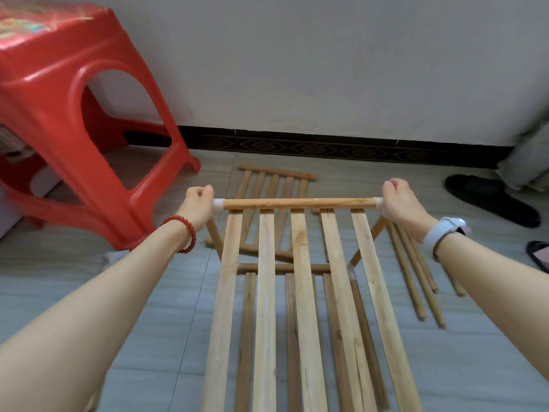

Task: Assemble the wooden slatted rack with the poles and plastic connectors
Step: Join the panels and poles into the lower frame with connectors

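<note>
At each end of the rack's top pole, a white connector is gripped by curled fingers of the left hand and right hand.

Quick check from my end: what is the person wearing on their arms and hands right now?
Both forearms are bare, with no sleeves or gloves in view. The left hand has a bracelet of round red beads on its wrist. The right hand has a watch or fitness band with a pale strap on its wrist. No rings are visible.
</note>
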Available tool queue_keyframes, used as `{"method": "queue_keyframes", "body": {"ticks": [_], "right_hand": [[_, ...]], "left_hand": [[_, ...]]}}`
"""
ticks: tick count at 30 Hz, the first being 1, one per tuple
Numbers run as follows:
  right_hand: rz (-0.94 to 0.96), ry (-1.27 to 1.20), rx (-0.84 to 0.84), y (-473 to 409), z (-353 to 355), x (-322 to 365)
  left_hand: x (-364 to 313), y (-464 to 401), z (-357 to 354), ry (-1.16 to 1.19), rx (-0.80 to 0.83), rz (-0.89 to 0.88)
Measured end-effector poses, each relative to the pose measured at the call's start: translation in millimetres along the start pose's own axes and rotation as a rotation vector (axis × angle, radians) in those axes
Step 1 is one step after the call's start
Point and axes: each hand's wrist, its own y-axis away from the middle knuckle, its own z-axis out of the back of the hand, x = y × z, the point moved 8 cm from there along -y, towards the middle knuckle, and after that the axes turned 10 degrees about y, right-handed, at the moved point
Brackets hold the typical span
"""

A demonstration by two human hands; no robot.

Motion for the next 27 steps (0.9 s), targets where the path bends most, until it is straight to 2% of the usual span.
{"method": "queue_keyframes", "body": {"ticks": [2,7,12,14,16,19,21,24,27], "right_hand": [[0.011,-0.015,-0.009,10,4,-2],[0.018,-0.091,0.003,76,23,-23],[0.117,-0.012,0.077,187,42,-53],[0.079,-0.09,0.116,223,44,-81],[-0.048,-0.239,0.116,244,40,-116],[-0.235,-0.506,0.182,259,11,-145],[-0.23,-0.589,0.188,257,-6,-143],[-0.172,-0.56,0.136,247,-10,-136],[-0.124,-0.463,0.162,240,-8,-126]], "left_hand": [[2,11,8,-0.025,0.007,0.035],[16,76,55,0.078,-0.075,-0.006],[62,186,61,0.289,0.127,0.058],[83,225,53,0.302,0.171,0.064],[102,249,43,0.339,0.177,0.106],[120,266,24,0.526,0.143,0.231],[123,264,21,0.546,0.086,0.221],[121,256,21,0.507,0.045,0.193],[116,242,21,0.424,0.057,0.19]]}}
